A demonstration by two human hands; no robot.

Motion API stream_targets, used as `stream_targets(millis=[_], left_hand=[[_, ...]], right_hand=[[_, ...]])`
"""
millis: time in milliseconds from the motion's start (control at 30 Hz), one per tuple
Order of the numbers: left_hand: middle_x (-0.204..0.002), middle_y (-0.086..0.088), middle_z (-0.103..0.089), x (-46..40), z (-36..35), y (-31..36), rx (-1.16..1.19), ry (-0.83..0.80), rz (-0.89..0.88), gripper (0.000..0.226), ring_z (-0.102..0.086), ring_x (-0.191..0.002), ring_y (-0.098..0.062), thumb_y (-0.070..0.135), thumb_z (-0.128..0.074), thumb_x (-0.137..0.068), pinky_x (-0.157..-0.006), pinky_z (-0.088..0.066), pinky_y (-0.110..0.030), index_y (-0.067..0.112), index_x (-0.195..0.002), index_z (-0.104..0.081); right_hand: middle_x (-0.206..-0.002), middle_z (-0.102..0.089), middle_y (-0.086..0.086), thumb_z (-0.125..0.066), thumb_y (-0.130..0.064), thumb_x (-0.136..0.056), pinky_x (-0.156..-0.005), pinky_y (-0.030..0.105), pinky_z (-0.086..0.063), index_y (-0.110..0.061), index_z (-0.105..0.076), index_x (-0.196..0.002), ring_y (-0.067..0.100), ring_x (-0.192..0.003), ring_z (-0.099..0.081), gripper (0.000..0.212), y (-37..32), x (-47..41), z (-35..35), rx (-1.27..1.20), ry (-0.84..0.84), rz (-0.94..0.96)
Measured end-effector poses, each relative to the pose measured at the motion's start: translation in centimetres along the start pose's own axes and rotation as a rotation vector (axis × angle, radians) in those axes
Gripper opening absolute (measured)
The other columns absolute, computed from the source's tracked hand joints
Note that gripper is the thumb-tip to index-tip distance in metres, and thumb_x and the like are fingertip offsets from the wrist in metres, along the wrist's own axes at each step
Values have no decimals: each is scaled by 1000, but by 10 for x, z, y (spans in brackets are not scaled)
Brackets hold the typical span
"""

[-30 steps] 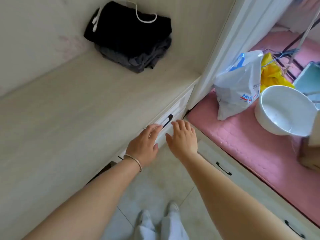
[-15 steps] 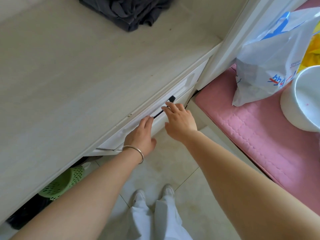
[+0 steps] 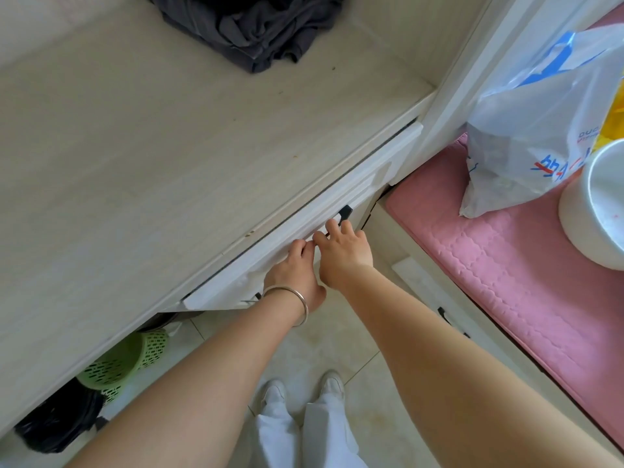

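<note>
A white drawer front (image 3: 368, 179) sits under the pale wooden top (image 3: 141, 157) and stands slightly out, with a dark gap along its upper edge. Its black handle (image 3: 345, 211) shows only at the far end. My right hand (image 3: 346, 256) grips the handle with fingers curled over it. My left hand (image 3: 292, 276), with a metal bangle on the wrist, lies right beside it; its fingers curl onto the near end of the handle, which they hide.
Dark grey folded clothes (image 3: 256, 32) lie at the back of the top. To the right, a pink mat (image 3: 499, 265) carries a plastic bag (image 3: 540, 130) and a white basin (image 3: 597, 211). A green basket (image 3: 125, 359) and a black bag (image 3: 57, 423) sit underneath. My feet stand on floor tiles.
Both hands have closed on the drawer handle, and the drawer front has come a little way out. The view has moved closer and lower.
</note>
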State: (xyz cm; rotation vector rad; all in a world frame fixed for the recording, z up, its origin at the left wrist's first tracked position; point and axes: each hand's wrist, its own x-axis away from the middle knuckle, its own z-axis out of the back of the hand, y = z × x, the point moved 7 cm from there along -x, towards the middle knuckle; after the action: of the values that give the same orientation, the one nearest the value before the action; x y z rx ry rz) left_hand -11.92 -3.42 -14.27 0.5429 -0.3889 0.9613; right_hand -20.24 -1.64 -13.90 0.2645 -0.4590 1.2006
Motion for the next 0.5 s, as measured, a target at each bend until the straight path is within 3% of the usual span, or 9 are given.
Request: stream_targets(millis=[133, 333, 433, 500], left_hand=[[-148, 3, -22, 19, -12, 15, -35, -33, -54, 74, -57, -116, -24, 28, -58, -85, -86, -47, -34, 19, -146, -16], [-150, 5, -17, 51, -35, 39, -90, -182, -102, 78, -58, -112, -28, 28, -57, -86, -79, -44, -34, 24, -148, -11], [-151, 5, -22, 68, -39, 54, -108, -176, -201, 60, -54, -117, -28, 19, -50, -88, -90, -46, -36, 20, -143, -27], [-147, 5, -35, 81, -34, 70, -3, -127, -337, 49, -54, -118, -24, 11, -44, -90, -97, -46, -35, 18, -138, -40]], right_hand=[[-135, -33, 5, -51, -23, -85, -90, 32, -35, -21, -35, -133, 26, -121, -35, 51, 5, 20, -17, -44, -1, -51], [-139, -32, 3, -51, -24, -84, -94, 33, -36, -23, -36, -132, 25, -123, -35, 50, 26, 58, -40, -155, -48, -93], [-148, -24, 0, -52, -27, -85, -95, 33, -37, -25, -34, -136, 26, -126, -34, 54, 36, 82, -52, -237, -92, -129], [-152, -17, -2, -49, -30, -88, -96, 34, -37, -24, -30, -141, 28, -127, -33, 56, 42, 96, -59, -277, -135, -156]])
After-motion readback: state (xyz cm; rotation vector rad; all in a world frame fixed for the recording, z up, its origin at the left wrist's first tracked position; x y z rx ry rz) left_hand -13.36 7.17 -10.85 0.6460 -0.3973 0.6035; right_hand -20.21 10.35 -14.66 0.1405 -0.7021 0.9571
